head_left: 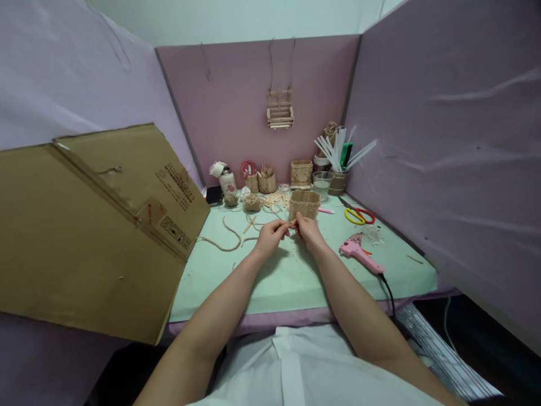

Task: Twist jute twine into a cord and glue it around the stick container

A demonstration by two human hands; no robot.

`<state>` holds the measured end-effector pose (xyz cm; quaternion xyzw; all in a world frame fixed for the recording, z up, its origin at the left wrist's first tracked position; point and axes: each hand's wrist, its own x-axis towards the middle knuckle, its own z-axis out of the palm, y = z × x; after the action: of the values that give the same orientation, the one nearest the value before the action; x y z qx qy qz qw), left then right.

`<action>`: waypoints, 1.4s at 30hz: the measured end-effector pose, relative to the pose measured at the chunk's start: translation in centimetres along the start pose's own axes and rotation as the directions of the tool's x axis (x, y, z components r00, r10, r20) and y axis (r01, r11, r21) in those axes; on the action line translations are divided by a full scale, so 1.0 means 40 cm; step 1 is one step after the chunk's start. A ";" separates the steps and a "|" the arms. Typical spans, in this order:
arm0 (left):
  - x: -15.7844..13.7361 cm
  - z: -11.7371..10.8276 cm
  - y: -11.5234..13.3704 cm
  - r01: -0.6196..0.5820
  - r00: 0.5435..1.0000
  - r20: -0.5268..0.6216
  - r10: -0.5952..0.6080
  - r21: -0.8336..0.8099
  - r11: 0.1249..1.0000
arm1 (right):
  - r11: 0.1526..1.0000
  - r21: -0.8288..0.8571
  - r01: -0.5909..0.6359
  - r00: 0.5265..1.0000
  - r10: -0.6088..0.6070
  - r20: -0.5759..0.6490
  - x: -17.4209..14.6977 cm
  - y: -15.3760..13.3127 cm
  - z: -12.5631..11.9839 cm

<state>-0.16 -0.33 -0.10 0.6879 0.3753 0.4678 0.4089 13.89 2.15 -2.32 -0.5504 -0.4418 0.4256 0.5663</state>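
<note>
Both hands meet over the middle of the table, fingers pinched. Between them is a small tan piece, too small to tell its kind, partly covered by the fingertips. My left hand (273, 235) closes on its left end; my right hand (308, 230) closes at its right end. Just behind the fingers stands a round tan pot (305, 204) that looks made of wooden sticks, upright and open at the top. To the left lie a curved length of twine (230, 247) and a few loose wooden sticks (249, 224).
A pink glue gun (361, 256) and scissors (359, 216) lie on the right. Along the back are twine balls (252, 203), a stick holder (267, 183), a clear cup (322, 183), glue sticks (336, 148) and a bottle (228, 181). A large cardboard sheet (105, 225) leans at left.
</note>
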 end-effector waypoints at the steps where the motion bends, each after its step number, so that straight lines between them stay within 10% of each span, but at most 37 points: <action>1: 0.005 -0.005 -0.007 0.015 0.998 -0.054 -0.014 0.018 1.000 | 0.990 -0.123 0.068 0.998 -0.069 -0.005 -0.003 -0.001 0.001; 7: 0.021 -0.020 -0.036 0.115 0.975 -0.199 -0.098 0.076 0.990 | 0.674 -0.404 0.618 0.759 -0.645 0.085 -0.044 -0.026 0.007; 13: 0.019 -0.017 -0.039 0.085 0.985 -0.160 -0.062 0.141 0.986 | 0.484 -0.422 0.767 0.614 -0.745 0.262 -0.064 -0.049 0.010; 21: 0.017 -0.020 -0.047 0.050 0.989 -0.148 -0.021 0.199 0.979 | 0.548 -0.426 0.720 0.677 -0.691 0.255 -0.048 -0.035 0.013; 32: 0.016 -0.022 -0.029 0.039 0.998 -0.061 -0.024 0.265 0.963 | 0.977 0.024 0.212 0.964 -0.213 0.157 -0.032 -0.022 0.029; 37: 0.021 -0.017 -0.042 0.124 0.992 -0.028 -0.121 0.144 0.982 | 0.989 0.147 0.014 0.978 -0.044 0.203 -0.050 -0.037 0.021; 42: 0.020 -0.009 -0.036 0.232 0.973 0.023 -0.231 -0.106 0.967 | 0.983 0.175 0.061 0.979 -0.093 0.181 -0.048 -0.044 0.017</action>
<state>-0.46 1.03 -1.06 0.6187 0.4251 0.4329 0.4990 12.74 0.40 -0.64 -0.4404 -0.4768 0.4892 0.5826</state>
